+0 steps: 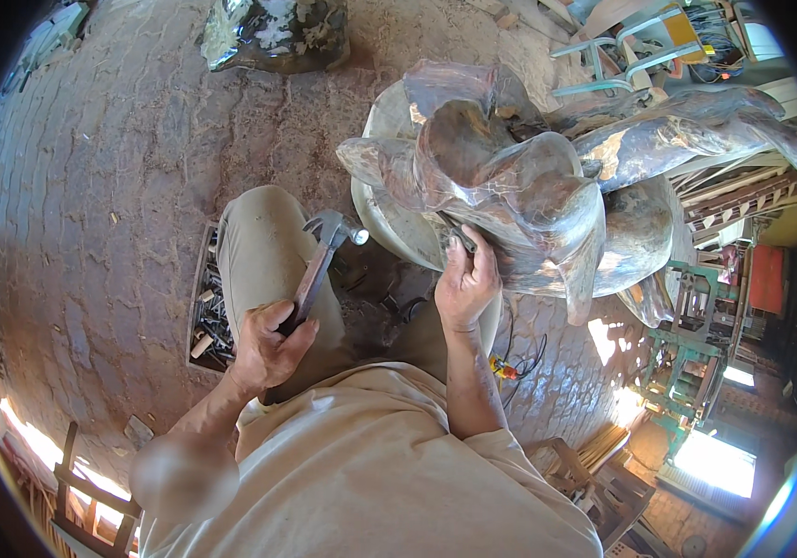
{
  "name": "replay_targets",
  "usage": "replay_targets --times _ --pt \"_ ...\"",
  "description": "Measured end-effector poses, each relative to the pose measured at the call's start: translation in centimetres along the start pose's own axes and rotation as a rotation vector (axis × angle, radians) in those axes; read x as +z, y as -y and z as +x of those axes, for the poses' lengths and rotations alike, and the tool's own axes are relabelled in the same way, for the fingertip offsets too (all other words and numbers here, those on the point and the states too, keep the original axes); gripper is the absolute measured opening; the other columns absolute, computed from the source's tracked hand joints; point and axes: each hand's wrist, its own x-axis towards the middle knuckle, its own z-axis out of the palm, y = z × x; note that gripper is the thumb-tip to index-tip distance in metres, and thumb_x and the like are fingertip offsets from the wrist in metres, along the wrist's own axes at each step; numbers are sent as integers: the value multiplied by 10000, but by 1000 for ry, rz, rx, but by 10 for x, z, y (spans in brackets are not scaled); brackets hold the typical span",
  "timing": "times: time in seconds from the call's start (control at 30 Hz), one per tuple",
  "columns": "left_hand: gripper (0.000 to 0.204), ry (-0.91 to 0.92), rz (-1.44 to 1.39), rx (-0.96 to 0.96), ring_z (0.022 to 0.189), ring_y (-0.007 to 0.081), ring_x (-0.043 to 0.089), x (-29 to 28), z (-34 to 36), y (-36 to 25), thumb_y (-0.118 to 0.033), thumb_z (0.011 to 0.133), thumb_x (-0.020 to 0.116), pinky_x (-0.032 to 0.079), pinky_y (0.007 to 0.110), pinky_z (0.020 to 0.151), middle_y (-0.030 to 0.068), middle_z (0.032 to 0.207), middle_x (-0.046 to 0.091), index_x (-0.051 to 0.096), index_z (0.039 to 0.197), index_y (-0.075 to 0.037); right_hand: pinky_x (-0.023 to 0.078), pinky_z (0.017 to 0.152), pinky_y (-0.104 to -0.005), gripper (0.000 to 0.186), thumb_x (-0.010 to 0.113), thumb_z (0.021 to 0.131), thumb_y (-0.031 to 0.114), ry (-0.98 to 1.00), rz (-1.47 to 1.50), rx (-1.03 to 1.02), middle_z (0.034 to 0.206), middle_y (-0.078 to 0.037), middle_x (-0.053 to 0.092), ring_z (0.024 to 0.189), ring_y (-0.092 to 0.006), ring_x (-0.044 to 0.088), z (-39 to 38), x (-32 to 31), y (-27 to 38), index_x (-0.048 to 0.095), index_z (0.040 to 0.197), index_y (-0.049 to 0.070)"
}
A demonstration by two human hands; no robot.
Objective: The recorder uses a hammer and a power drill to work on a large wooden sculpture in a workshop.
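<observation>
My left hand [273,348] is closed round the handle of a claw hammer [316,260], its head raised above my left knee. My right hand [468,286] pinches a short dark chisel-like tool [460,234], whose far end meets the lower left side of a big carved wooden sculpture [533,186]. The sculpture is brown and grey, with smooth curling folds and a hollow. Its left part overhangs a pale round base [389,219]. The hammer head is apart from the tool. The tool's exact tip is hard to make out.
Beside my left leg lies a shallow tray [190,325] of small tools. A yellow-and-red electrical piece [502,368] with a dark cable sits on the brick floor [138,214] at right. A shiny dark lump [277,35] stands far ahead. Green machine frames [691,344] and timber fill the right side.
</observation>
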Motion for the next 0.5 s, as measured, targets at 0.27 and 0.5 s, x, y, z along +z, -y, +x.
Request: replay_targets --times 0.27,0.5 --pt "305 -10 -72 -4 551 145 450 2 -3 4 -48 902 744 364 353 506 53 608 499 501 719 -27 571 741 -410 201 725 959 80 -45 -69 -69 1008 -165 745 863 -340 727 2 13 0 712 1149 15" --pt "303 -8 -39 70 540 196 423 1 -3 8 -28 907 721 326 384 506 75 614 464 482 722 -36 570 730 -406 190 763 934 82 -83 -60 -119 985 -157 746 852 -344 726 4 16 -1 717 1108 21"
